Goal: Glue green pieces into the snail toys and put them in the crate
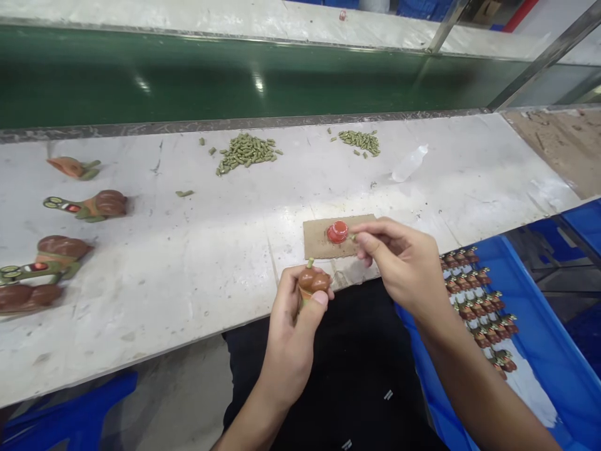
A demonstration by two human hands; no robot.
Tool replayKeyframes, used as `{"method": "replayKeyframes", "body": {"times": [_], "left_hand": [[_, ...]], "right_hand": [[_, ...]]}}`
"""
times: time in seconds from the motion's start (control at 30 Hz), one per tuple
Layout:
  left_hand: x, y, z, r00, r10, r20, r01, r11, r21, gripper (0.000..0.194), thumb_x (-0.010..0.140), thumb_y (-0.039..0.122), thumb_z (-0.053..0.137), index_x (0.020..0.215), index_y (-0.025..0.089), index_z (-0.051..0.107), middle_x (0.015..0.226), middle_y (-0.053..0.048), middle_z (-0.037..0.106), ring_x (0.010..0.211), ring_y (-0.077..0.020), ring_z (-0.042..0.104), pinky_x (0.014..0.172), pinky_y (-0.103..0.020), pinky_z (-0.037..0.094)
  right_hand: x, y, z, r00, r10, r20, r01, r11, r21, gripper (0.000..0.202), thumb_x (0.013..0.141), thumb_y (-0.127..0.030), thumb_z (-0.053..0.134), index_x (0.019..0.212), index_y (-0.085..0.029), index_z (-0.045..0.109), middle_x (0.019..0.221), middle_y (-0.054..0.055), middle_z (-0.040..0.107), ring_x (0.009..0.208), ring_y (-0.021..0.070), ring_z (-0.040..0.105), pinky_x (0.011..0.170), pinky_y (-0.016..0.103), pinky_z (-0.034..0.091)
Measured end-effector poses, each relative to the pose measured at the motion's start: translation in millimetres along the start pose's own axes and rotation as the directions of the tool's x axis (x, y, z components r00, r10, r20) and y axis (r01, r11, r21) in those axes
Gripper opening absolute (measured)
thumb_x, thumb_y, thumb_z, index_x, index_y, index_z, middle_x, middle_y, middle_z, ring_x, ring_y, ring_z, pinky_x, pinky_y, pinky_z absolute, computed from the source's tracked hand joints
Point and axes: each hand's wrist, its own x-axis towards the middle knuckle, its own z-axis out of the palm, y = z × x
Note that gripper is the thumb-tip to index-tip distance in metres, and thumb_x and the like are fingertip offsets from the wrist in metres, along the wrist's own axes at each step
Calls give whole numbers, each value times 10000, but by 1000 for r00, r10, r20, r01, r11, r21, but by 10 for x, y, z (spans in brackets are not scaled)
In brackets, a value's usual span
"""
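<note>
My left hand (295, 319) is wrapped round a brown snail figurine (313, 282), with a small green peg standing up from its top end. Just beyond it, my right hand (399, 257) pinches a small green peg (353, 237) between thumb and fingertips. That peg is close beside a small red cap (338, 230) with glossy red contents; I cannot tell whether they touch. Under the cap lies a piece of brown cardboard (317, 241) at the table's front edge.
Green pegs lie in a large pile (246, 152) and a smaller pile (361, 141). A translucent bottle (410, 164) lies at the right. Several snail figurines (110, 203) rest at the left. A blue tray (539, 338) beside me holds rows of figurines. Behind runs a green conveyor belt (188, 78).
</note>
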Motion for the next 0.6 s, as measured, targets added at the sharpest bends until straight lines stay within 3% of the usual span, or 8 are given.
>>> {"method": "replayKeyframes", "body": {"times": [0.1, 0.2, 0.33, 0.47, 0.6], "left_hand": [[15, 21, -20, 991, -63, 115, 70, 996, -56, 202, 1156, 460, 773, 1140, 259, 777, 1082, -27, 706, 965, -172, 646, 896, -273, 560], [29, 64, 9, 985, -82, 151, 106, 982, -156, 186, 1120, 435, 836, 1171, 266, 778, 1104, -40, 750, 976, -183, 692, 849, -278, 594], [33, 121, 32, 987, -99, 127, 133, 947, -294, 210, 1067, 402, 910, 1152, 275, 766, 1096, -35, 793, 982, -184, 745, 814, -258, 633], [40, 135, 13, 986, -136, 102, 158, 950, -268, 244, 1037, 408, 944, 1078, 208, 812, 1041, -51, 773, 894, -144, 703, 775, -207, 610], [54, 129, 3, 985, -117, 129, 143, 966, -217, 234, 1051, 411, 920, 1064, 193, 837, 1063, -71, 782, 912, -165, 718, 786, -224, 630]], "right_hand": [[221, -4, -42, 983, -184, 7, 179, 947, -266, 194, 1048, -191, 724, 990, -288, 881, 1031, 61, 853, 939, 283, 784, 793, 428, 630], [344, 28, -27, 961, -262, 92, 277, 869, -409, 220, 1047, -151, 687, 962, -282, 843, 981, 58, 824, 919, 295, 764, 860, 459, 625], [374, 57, -8, 945, -269, 184, 325, 814, -482, 256, 1054, -121, 642, 960, -277, 822, 968, 61, 807, 892, 294, 750, 862, 455, 621], [367, 59, -14, 940, -282, 193, 342, 792, -506, 243, 1059, -123, 650, 963, -268, 820, 976, 67, 808, 871, 289, 751, 836, 439, 616], [377, 70, -10, 938, -294, 186, 348, 774, -529, 245, 1060, -105, 648, 965, -252, 819, 970, 64, 815, 874, 276, 754, 829, 415, 608]]}}
